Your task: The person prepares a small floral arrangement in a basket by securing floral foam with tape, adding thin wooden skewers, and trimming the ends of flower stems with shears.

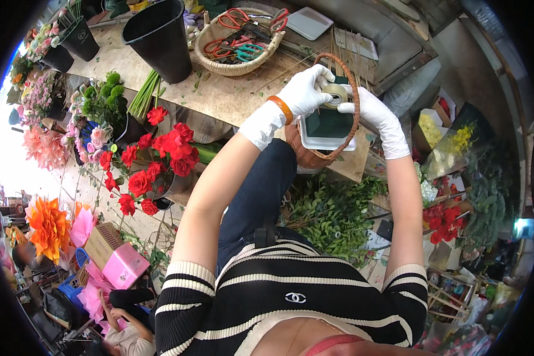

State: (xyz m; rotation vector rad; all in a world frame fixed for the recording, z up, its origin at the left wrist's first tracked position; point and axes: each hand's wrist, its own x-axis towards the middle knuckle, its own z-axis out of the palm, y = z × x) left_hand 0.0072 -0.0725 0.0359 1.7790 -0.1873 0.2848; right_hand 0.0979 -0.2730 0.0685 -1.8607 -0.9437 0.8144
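A roll of clear tape is held over a wicker basket with a tall arched handle. My left hand, in a white glove with an orange bangle at the wrist, grips the roll from its left side. From the other side my gloved right hand reaches past the handle, its thumb and fingers closed at the roll's right edge. Inside the basket sits a white plastic tray with a dark green block in it, like floral foam. Whether a strip of tape is pulled out is too small to tell.
On the wooden table, a round basket of scissors and pliers stands beside a black bucket. Red roses are at the left, leafy green stems below the table. Another person sits at lower left.
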